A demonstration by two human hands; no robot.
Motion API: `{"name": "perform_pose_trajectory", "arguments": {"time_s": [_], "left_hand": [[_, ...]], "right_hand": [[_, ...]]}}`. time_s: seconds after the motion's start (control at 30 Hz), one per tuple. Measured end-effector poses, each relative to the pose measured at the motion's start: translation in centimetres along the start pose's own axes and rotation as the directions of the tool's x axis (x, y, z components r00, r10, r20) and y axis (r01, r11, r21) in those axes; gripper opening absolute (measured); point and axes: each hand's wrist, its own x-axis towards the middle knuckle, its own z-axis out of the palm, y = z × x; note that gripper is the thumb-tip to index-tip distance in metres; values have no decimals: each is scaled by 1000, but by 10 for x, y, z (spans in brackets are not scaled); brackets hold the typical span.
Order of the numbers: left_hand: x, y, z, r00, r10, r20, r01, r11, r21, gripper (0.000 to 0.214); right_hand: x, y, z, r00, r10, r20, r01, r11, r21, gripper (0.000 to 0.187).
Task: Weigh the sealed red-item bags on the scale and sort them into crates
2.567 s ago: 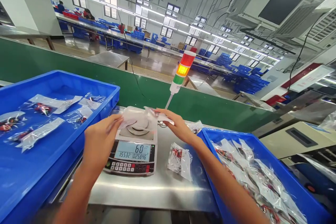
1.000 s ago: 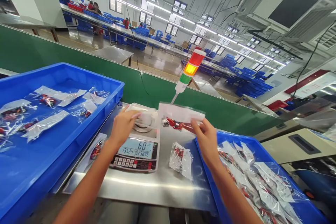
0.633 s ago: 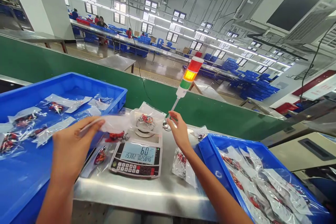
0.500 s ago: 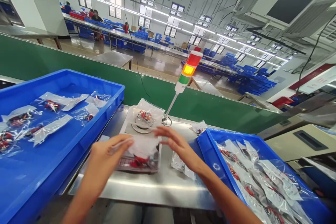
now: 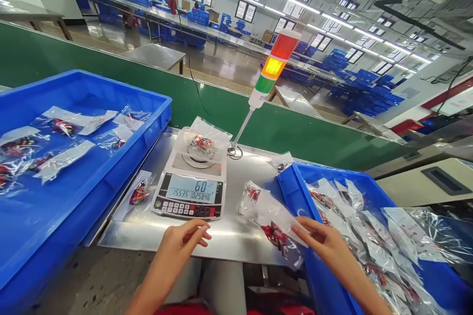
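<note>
My right hand (image 5: 325, 243) pinches a clear bag of red parts (image 5: 278, 224) over the near left corner of the right blue tray (image 5: 295, 177). My left hand (image 5: 183, 243) hovers over the steel table's front edge, just below the scale (image 5: 190, 189), fingers loosely stretched and holding nothing. The scale's display reads 60. Another clear bag with red parts (image 5: 202, 141) lies on the scale's pan. One more bag (image 5: 252, 193) lies on the table between the scale and the right tray.
The left blue tray (image 5: 121, 170) holds several bags, and the right tray holds a pile of them. A bag (image 5: 137, 194) lies left of the scale and a small one (image 5: 281, 160) behind the right tray. A signal lamp (image 5: 274, 66) stands behind the scale, before the green belt (image 5: 314, 140).
The bag went from my left hand over the scale to my right hand, which carried it toward the right tray. My left hand dropped to the table's front edge. A bag now rests on the pan.
</note>
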Motion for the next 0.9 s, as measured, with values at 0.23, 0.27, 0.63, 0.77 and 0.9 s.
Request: {"name": "perform_pose_trajectory", "arguments": {"time_s": [0.23,0.27,0.63,0.77,0.9], "left_hand": [[5,19,-30,962,142,-233,-102,979,175,36],[10,28,-36,934,210,-290,-142,960,240,35],[206,127,-63,800,529,285,-514,358,779,33],[225,134,-60,809,480,340,-522,320,791,11],[178,151,-52,749,558,357,-574,279,770,18]], "right_hand": [[1,8,11,994,20,-104,-17,999,32,50],[3,10,10,989,35,-147,-28,998,47,50],[17,18,1,975,54,-218,-33,995,97,47],[16,18,-4,976,-20,-216,37,997,71,39],[10,-16,-6,932,-263,-248,281,959,39,26]]}}
